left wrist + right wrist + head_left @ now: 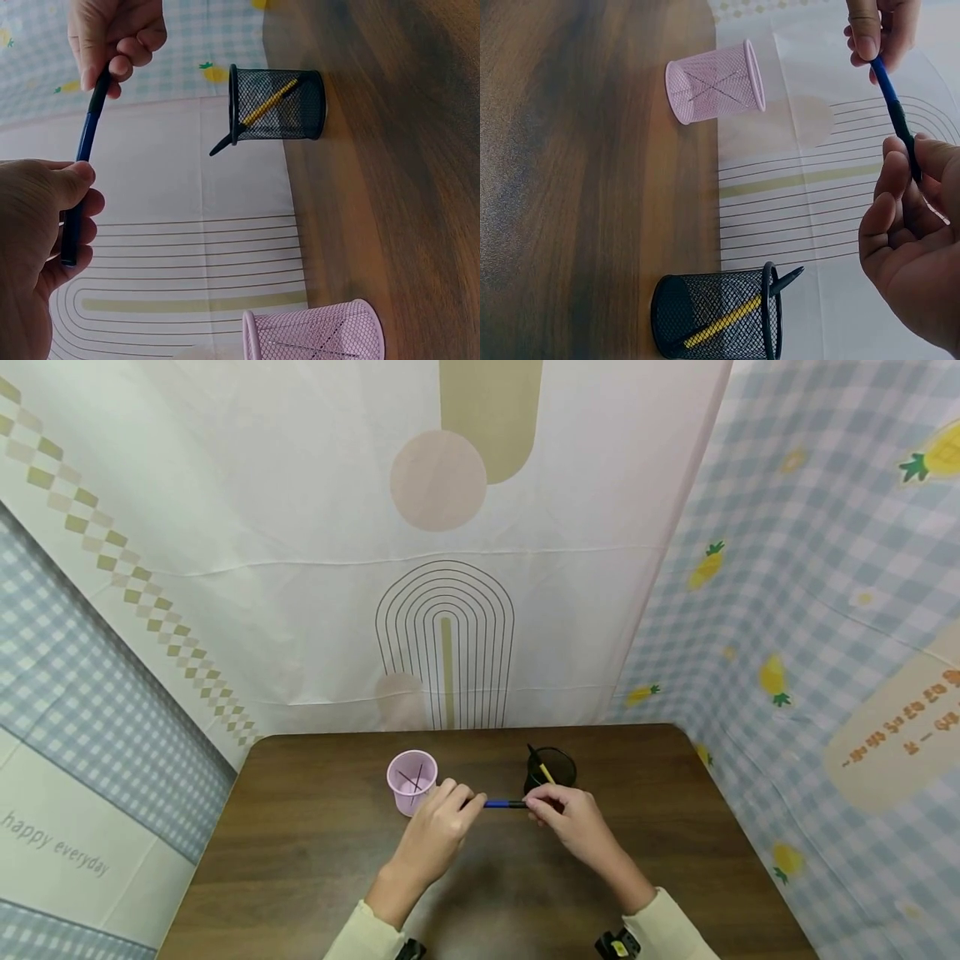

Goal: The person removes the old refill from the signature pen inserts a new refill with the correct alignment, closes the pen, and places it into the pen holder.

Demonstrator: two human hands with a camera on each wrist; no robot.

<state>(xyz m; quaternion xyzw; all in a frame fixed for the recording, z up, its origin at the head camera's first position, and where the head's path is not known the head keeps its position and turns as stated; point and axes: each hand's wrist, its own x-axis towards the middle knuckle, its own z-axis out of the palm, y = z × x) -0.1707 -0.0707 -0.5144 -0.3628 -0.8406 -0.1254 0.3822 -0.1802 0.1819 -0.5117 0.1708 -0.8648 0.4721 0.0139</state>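
Observation:
A blue pen (504, 804) with a black end is held level between both hands above the table. My left hand (442, 822) grips its blue body, thumb and fingers around it, as the left wrist view shows. At the black end, my right hand (573, 822) pinches the pen between thumb and fingertips. Behind the right hand stands a black mesh pen holder (277, 127), with a yellow-and-black pen (727, 319) leaning in it and its black end above the rim. A pink mesh pen holder (401, 793) stands just beyond the left hand, showing thin dark crossed lines.
The pen holders stand apart near the back of a dark brown wooden table (300, 843). A printed white cloth (300, 610) hangs behind it. Blue checked cloths with pineapples (772, 677) hang on the right, and a checked cloth (97, 693) is on the left.

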